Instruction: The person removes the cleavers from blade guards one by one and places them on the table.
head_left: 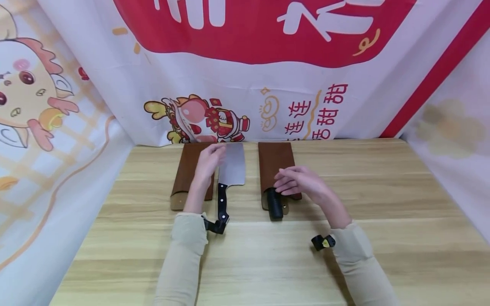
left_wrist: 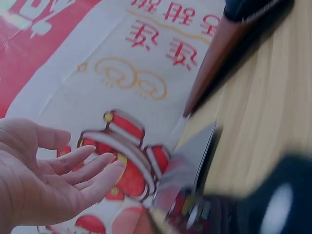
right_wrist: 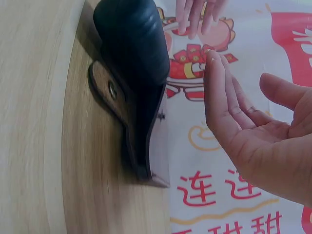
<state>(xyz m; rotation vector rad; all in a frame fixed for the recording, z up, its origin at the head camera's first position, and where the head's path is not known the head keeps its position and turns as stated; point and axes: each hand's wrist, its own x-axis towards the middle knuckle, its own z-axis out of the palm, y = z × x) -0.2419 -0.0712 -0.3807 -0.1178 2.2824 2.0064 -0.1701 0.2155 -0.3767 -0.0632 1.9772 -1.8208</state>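
My left hand (head_left: 209,161) is over the gap between a brown leather sheath (head_left: 190,170) and a cleaver (head_left: 232,163) whose black handle points toward me. Its fingers are relaxed and hold nothing, as the left wrist view shows the hand (left_wrist: 53,175) apart from the blade (left_wrist: 190,156). Above a second brown sheath (head_left: 273,157) hovers my right hand (head_left: 300,182), fingers loosely extended. From that sheath's near end sticks a black handle (head_left: 274,206); whatever blade it has is hidden inside. In the right wrist view the hand (right_wrist: 263,131) stands apart from the handle (right_wrist: 134,39).
The sheaths and cleaver lie near the back of a wood-grain table (head_left: 252,263). Behind it hangs a printed white and red cloth (head_left: 245,76), with more cloth at both sides. A small black device (head_left: 323,242) is on my right wrist, another (head_left: 217,226) on my left.
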